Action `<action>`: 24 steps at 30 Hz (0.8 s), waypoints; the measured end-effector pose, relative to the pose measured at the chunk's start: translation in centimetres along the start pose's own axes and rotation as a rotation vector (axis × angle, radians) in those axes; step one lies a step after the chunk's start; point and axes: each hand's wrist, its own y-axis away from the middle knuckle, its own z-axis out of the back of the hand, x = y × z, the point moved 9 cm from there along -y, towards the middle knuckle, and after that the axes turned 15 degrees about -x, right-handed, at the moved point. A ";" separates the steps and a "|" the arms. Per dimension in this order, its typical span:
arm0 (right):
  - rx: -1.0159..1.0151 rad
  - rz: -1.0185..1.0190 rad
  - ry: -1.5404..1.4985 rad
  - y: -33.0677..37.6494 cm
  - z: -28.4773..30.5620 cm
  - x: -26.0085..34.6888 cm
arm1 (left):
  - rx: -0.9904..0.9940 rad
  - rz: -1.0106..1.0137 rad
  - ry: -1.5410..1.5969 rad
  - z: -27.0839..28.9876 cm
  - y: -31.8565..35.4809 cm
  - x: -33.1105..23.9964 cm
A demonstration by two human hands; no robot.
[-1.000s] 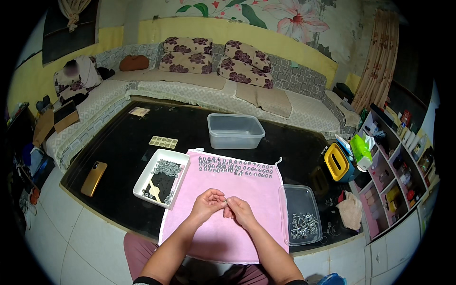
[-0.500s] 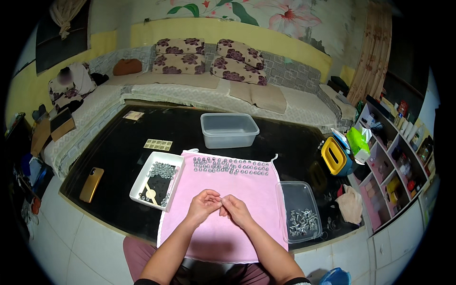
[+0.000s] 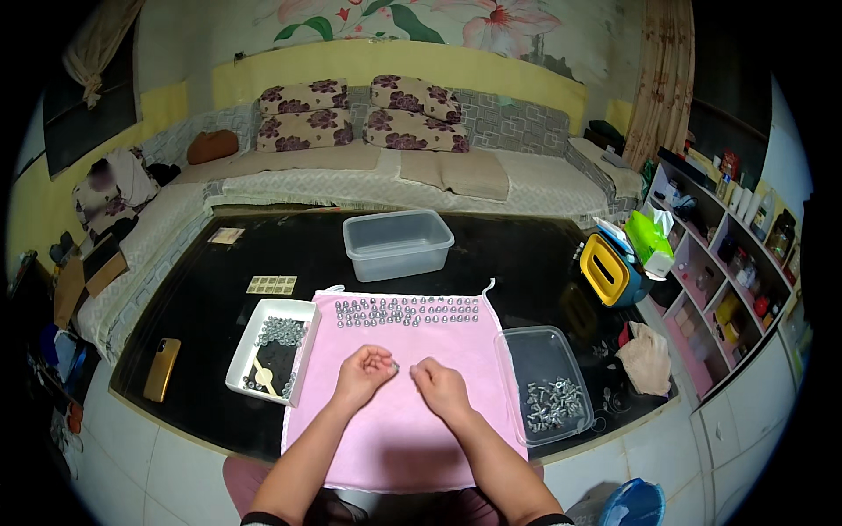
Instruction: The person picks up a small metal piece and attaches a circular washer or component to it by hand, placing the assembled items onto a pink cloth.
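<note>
My left hand [image 3: 365, 377] hovers over a pink cloth [image 3: 395, 438], its thumb and fingers pinched on a small greyish metal piece [image 3: 395, 366] whose exact kind is too small to tell. A short gap away, my right hand [image 3: 440, 387] is closed, thumb against curled fingers; whatever is in it cannot be made out. Beyond both hands, small metal fasteners [image 3: 403, 310] stand in rows on the cloth. A white tray [image 3: 235, 379] on the left holds many round metal nuts [image 3: 284, 331]. Loose metal bolts [image 3: 554, 405] lie in a shallow clear plastic lid [image 3: 535, 344] on the right.
Behind the cloth, a clear plastic tub [image 3: 399, 254] stands on the black table [image 3: 202, 289]. A gold phone [image 3: 162, 370] lies at the left. Toward the right edge are a yellow-and-blue box [image 3: 605, 270], a green tissue pack [image 3: 649, 241] and a crumpled beige cloth [image 3: 645, 364].
My hands, together at the fingertips before, have moved apart, the left one leftward with the small metal piece now showing. The whole view has shifted slightly.
</note>
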 end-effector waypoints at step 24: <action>0.133 0.174 0.144 0.8 -0.4 0.8 | 0.098 -0.502 -0.690 -8.3 -8.6 -1.7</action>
